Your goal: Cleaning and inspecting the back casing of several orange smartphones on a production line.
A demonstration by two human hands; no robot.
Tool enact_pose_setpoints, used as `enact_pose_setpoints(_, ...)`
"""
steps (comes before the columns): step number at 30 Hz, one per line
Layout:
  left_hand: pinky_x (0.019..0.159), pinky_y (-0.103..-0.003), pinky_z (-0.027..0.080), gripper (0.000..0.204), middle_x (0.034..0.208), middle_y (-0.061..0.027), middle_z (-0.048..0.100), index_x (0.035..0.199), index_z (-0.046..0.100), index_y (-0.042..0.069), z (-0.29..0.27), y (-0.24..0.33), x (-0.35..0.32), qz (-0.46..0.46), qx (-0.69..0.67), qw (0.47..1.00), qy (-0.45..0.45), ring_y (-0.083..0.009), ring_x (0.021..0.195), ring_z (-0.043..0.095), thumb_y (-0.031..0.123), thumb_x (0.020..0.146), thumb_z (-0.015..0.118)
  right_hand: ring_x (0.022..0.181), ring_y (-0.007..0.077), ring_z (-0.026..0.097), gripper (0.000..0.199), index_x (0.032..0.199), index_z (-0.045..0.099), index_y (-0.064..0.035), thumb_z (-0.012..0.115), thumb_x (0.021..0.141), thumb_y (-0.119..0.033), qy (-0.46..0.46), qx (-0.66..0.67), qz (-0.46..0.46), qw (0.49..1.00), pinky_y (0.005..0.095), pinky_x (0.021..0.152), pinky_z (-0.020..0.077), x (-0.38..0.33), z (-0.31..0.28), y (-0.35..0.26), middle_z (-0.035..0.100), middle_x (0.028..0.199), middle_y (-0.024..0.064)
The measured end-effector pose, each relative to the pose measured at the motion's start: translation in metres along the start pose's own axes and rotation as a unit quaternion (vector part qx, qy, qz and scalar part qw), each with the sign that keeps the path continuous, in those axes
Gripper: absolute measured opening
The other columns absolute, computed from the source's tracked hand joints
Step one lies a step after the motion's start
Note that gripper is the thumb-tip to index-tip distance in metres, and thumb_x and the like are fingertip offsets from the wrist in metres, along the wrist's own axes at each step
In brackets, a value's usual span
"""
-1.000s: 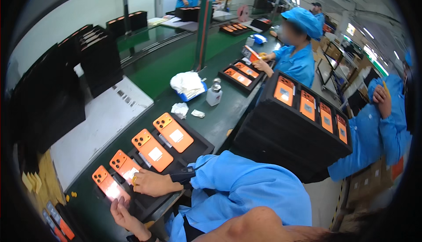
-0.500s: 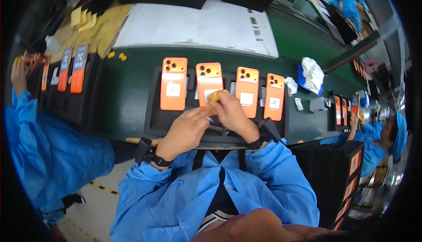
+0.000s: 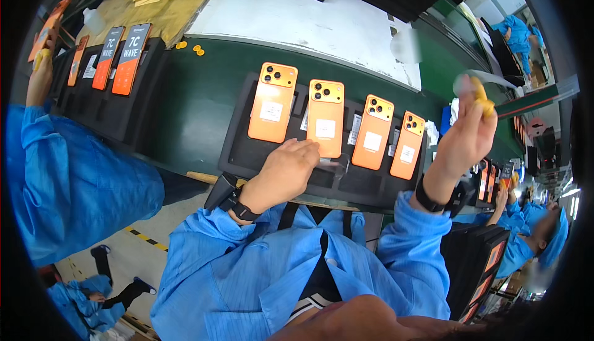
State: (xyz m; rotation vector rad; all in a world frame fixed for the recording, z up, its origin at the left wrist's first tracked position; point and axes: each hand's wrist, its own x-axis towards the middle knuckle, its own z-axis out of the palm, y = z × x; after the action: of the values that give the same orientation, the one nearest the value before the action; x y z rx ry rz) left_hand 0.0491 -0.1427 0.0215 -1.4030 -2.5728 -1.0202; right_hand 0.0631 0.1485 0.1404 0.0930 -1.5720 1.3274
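Four orange phones lie back up in a black tray (image 3: 238,155), each with a white label and a yellow camera area. My left hand (image 3: 288,171) is at the lower left corner of the second phone (image 3: 325,115), its fingers bent together on that edge; the thumb is hidden. To the left is the first phone (image 3: 272,103); to the right are the third phone (image 3: 372,133) and the fourth phone (image 3: 407,146). My right hand (image 3: 463,133) is raised right of the tray, with yellow covers on its fingertips. It pinches a clear film (image 3: 504,80), blurred by motion.
Another tray (image 3: 139,106) with boxes and a phone stands at left, beside a co-worker's hand (image 3: 40,78). Yellow finger covers (image 3: 198,50) lie on the green bench. A white board (image 3: 297,28) is behind. Stacked black trays (image 3: 473,248) stand at right, near another co-worker (image 3: 526,233).
My right hand has left the second phone, moving up and right with the film. My left hand stays at that phone's lower end. The whole view has tilted.
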Motion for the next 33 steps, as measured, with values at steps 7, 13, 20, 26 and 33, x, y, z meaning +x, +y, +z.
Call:
enact_pose_setpoints(7,0.090,-0.033,0.054,0.046,0.113,-0.0099,0.069,0.120,0.063,0.001,-0.024,-0.020,0.002,-0.216,-0.653,0.716,0.115,-0.0185,0.102,0.068,0.040,0.110,0.042,0.132,0.0449,0.050,0.022,0.098,0.059,-0.0010,0.072,0.083,-0.008,-0.496,-0.210,-0.128,0.832,0.0677,0.111,0.0293,-0.117,0.068,-0.038,0.059,0.126,0.0259)
enact_pose_setpoints(13,0.089,-0.033,0.057,0.033,0.117,-0.0109,0.068,0.128,0.058,0.001,-0.015,-0.035,-0.032,-0.228,-0.687,0.658,0.210,-0.0194,0.106,0.068,0.024,0.104,0.058,0.132,0.0399,0.052,0.024,0.097,0.064,-0.0025,0.077,0.082,-0.016,-0.556,-0.079,-0.036,0.827,0.0667,0.109,0.0345,-0.148,0.092,-0.018,0.062,0.125,0.0194)
enact_pose_setpoints(20,0.082,-0.035,0.059,0.024,0.116,-0.0206,0.069,0.124,0.058,0.002,-0.054,-0.074,-0.066,-0.284,-0.564,0.609,0.480,-0.0286,0.100,0.071,0.014,0.103,0.057,0.094,0.0373,0.058,0.020,0.100,0.068,-0.0039,0.072,0.081,-0.007,-0.471,-0.217,-0.046,0.854,0.0453,0.082,0.0478,-0.150,0.121,0.006,0.062,0.093,0.0163)
enact_pose_setpoints(26,0.082,-0.036,0.058,0.023,0.114,-0.0210,0.069,0.123,0.059,0.003,-0.038,-0.082,-0.069,-0.290,-0.546,0.611,0.495,-0.0293,0.098,0.072,0.014,0.103,0.055,0.093,0.0314,0.058,0.024,0.102,0.071,-0.0079,0.061,0.081,-0.007,-0.571,-0.291,-0.180,0.746,0.0427,0.085,0.0447,-0.180,0.164,0.033,0.062,0.088,0.0129)
enact_pose_setpoints(33,0.079,-0.035,0.059,0.021,0.113,-0.0223,0.069,0.120,0.058,0.003,-0.038,-0.083,-0.070,-0.308,-0.547,0.590,0.507,-0.0297,0.094,0.073,0.013,0.103,0.054,0.089,0.0266,0.059,0.016,0.089,0.075,-0.0077,0.066,0.076,-0.012,-0.548,-0.238,-0.225,0.770,0.0385,0.077,0.0498,-0.189,0.163,0.046,0.062,0.084,0.0100)
